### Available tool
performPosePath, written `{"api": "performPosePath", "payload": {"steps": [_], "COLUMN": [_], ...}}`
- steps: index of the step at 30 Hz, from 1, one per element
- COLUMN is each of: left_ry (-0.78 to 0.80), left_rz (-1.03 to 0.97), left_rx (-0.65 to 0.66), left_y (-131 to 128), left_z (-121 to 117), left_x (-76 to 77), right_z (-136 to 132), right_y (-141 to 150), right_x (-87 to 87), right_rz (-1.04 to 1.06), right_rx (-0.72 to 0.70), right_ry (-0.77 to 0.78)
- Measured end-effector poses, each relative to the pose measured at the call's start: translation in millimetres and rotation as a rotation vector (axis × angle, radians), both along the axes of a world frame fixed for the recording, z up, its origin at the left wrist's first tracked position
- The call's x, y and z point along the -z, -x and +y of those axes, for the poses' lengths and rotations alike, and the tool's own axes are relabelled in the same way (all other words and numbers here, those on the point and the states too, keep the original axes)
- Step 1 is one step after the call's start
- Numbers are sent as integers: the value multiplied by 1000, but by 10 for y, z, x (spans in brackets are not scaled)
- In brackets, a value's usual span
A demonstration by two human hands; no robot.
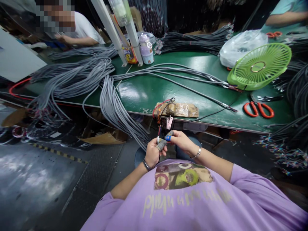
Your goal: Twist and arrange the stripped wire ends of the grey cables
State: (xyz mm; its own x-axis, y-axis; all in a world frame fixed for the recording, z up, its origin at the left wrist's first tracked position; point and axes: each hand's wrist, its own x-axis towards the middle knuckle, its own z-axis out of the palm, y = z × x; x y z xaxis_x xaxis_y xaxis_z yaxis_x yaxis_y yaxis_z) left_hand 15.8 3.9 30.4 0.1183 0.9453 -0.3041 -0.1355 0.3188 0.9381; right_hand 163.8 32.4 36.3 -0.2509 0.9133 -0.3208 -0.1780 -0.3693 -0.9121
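Note:
At the bench's front edge, my left hand [153,153] is closed around the end of a grey cable. The cable's white-banded end [158,140] points up, with thin coloured wires [159,129] fanning out of it. My right hand [182,141] is pinched beside it, fingertips close to the left thumb; what lies between them is too small to make out. Grey and blue wraps cover some fingertips. Just beyond the hands, a pink clip [169,122] hangs at the edge below a wooden block [185,110] with red and black leads.
A large grey cable bundle [113,102] drapes over the green bench [134,91] at left. Orange-handled scissors [258,109], a green fan [262,65] and a plastic bag [240,46] lie right. A purple bottle [146,49] stands behind. Co-workers sit at the far left and far right.

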Motion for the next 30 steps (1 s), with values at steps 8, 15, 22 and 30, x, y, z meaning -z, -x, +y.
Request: {"api": "performPosePath", "payload": {"steps": [8,15,22,30], "left_ry": [28,48,46,29], "left_rz": [24,3,-139,-173], "left_rx": [155,145,-22,-102], "left_y": [3,1,-41,-97], "left_z": [0,-13,4,82], "left_x": [-50,-63,-69,-230], "right_z": [-20,-34,-62,137], "right_y": [31,40,95,-112], "right_x": [-80,-72,-12,111], "right_rz": [23,24,163,312], "right_rx": [3,8,182,276], "right_ry": [-6,-19,47,185]}}
